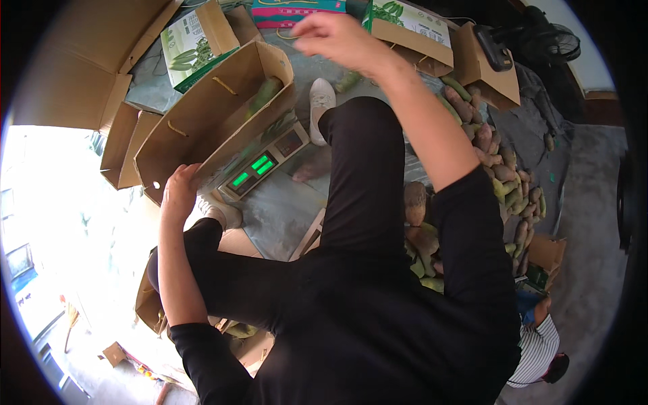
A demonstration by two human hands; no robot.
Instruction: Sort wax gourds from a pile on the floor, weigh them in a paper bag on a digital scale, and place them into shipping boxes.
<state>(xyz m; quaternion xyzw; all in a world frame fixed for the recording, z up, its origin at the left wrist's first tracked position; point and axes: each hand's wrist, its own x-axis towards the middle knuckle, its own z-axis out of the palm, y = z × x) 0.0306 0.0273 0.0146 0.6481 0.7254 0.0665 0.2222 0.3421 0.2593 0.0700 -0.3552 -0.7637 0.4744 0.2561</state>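
Observation:
An open cardboard carton with rope handles rests on a digital scale with a lit green display. Inside it, at the far right end, lies a long green vegetable that looks like a radish. My left hand grips the carton's near-left corner, its fingers partly hidden by the cardboard. Raised beyond the carton's far right end, my right hand is slightly blurred, its fingers apart and nothing visible in them. Below it on the floor sheet is another green radish.
A heap of green and reddish-brown radishes spreads along my right. Printed cartons stand at the far side, and a black fan at the far right. Another person in a striped top is at the lower right.

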